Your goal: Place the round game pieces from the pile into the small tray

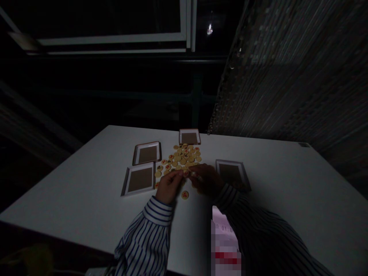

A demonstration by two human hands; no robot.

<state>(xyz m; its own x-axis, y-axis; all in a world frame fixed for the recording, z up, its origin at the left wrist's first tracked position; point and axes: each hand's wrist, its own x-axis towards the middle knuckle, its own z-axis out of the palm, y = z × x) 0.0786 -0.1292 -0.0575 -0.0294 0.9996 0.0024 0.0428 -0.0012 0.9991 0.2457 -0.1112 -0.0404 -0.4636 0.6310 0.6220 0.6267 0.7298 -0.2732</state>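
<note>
Pinches in the left hand [169,188] a small, round, tan disc with a red mark [186,173], thumb and fingertips clamped on its left side. Meets it from the opposite side with the right hand [206,179], fingers reaching in close to the rim; too deep in shadow there to tell whether clamped on it or merely resting against it. Has the disc between the two sets of fingertips, to the right of the left hand and slightly beyond it, to the left of the right hand; being round, without any long axis, and with no clear difference in nearness. Lies, in this view, over the near side of a loose heap of similar tan discs [178,158], some with red or black characters upward, others plain. To note closer to the body, between the wrists: a separate flat tan disc with a red character [184,195] on the white rectangular table [86,191]. Around the heap, shallow rectangular trays with brown floors and raised rims: a far tray [189,138], an upper-left tray [148,154], a lower-left tray [140,180] and, just beside the right hand, a right-side tray [229,171].
</note>
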